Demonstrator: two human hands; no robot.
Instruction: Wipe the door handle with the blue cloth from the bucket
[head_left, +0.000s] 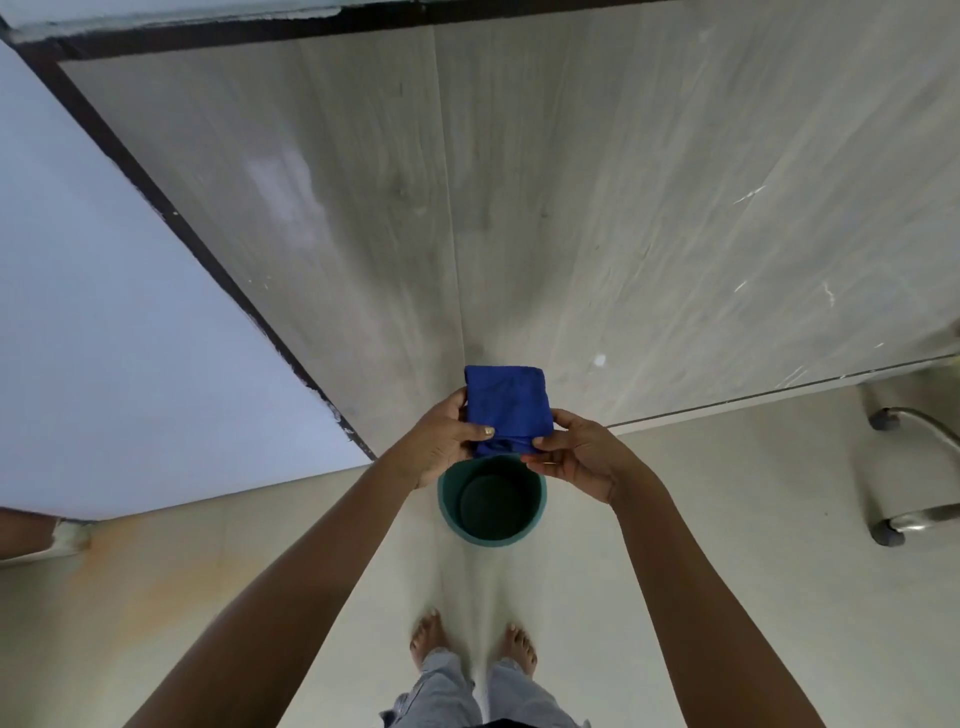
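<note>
I hold a folded blue cloth (506, 405) in front of me with both hands, above a green bucket (537, 512) that stands on the floor by the door. My left hand (441, 441) grips the cloth's left edge, thumb on top. My right hand (576, 457) pinches its lower right corner. The bucket looks empty inside. A pale grey wood-grain door (519, 182) fills the view ahead. A curved metal door handle (914, 467) sticks out at the far right edge, well away from the cloth.
A white wall (104, 312) with a dark door frame (182, 218) runs along the left. My bare feet (472, 649) stand on the pale tiled floor just behind the bucket.
</note>
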